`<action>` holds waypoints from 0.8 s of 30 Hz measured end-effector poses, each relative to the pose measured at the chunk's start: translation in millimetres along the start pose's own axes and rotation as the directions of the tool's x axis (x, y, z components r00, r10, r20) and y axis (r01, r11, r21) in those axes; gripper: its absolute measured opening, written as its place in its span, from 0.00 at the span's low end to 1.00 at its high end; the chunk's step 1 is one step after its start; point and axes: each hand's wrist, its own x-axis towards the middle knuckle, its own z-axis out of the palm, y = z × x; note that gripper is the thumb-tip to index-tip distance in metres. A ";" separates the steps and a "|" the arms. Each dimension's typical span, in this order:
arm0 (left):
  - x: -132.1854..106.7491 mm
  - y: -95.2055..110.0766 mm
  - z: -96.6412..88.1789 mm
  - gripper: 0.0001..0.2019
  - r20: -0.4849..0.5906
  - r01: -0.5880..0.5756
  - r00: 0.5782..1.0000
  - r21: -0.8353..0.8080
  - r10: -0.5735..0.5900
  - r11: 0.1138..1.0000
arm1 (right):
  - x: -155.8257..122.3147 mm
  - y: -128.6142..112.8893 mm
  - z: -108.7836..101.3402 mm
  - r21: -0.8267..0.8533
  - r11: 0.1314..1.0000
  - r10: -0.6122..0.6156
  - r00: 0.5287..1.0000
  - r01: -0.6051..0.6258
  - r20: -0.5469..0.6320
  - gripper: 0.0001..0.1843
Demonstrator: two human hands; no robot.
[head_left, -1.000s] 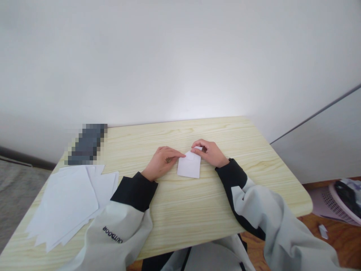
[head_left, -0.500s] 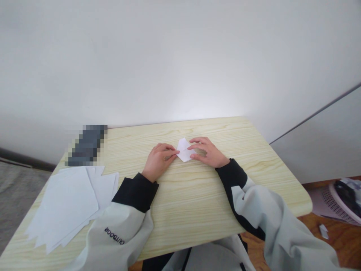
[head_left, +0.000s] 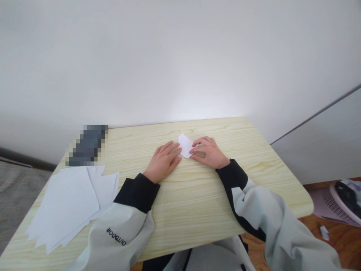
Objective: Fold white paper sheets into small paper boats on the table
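Observation:
A small piece of folded white paper lies on the table between my two hands, its pointed end toward the wall. My left hand rests flat with fingers stretched out, their tips touching the paper's left edge. On the other side, my right hand has its thumb and fingers curled together at the paper's right edge, gripping it. The fingertips cover part of that edge.
Several loose white sheets lie fanned out at the table's left. Behind them is a dark, pixelated object. The wooden table meets a white wall. A pink basket stands on the floor at right, near a paper scrap.
The folded paper has turned slightly and shifted a little away from me. My left hand has gone from a pinch to flattened, spread fingers; the right fingers have closed in on the paper's edge.

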 end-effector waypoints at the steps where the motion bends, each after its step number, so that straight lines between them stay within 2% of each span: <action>1: -0.4 0.3 0.0 0.19 0.026 -0.005 1.000 0.013 0.005 1.000 | 0.2 0.2 0.4 0.001 1.000 0.016 1.000 -0.016 -0.003 0.08; 4: -0.6 1.7 0.7 0.20 0.074 -0.012 0.997 0.034 0.009 0.999 | 1.4 3.0 2.8 0.034 0.994 0.106 0.994 -0.105 -0.028 0.10; 7: -0.1 4.5 1.1 0.20 0.077 -0.007 0.997 0.051 0.003 0.999 | 2.9 6.8 4.6 0.077 0.976 0.207 0.978 -0.204 -0.022 0.11; 15: -0.9 11.4 -3.8 0.19 0.126 -0.060 0.991 0.067 0.051 0.996 | 5.0 6.6 2.8 0.050 0.973 0.224 0.974 -0.224 0.013 0.12; 24: -0.7 23.0 -3.8 0.16 0.079 -0.054 0.996 0.089 0.047 0.995 | 6.4 -0.9 3.7 -0.027 0.942 0.336 0.942 -0.336 0.021 0.12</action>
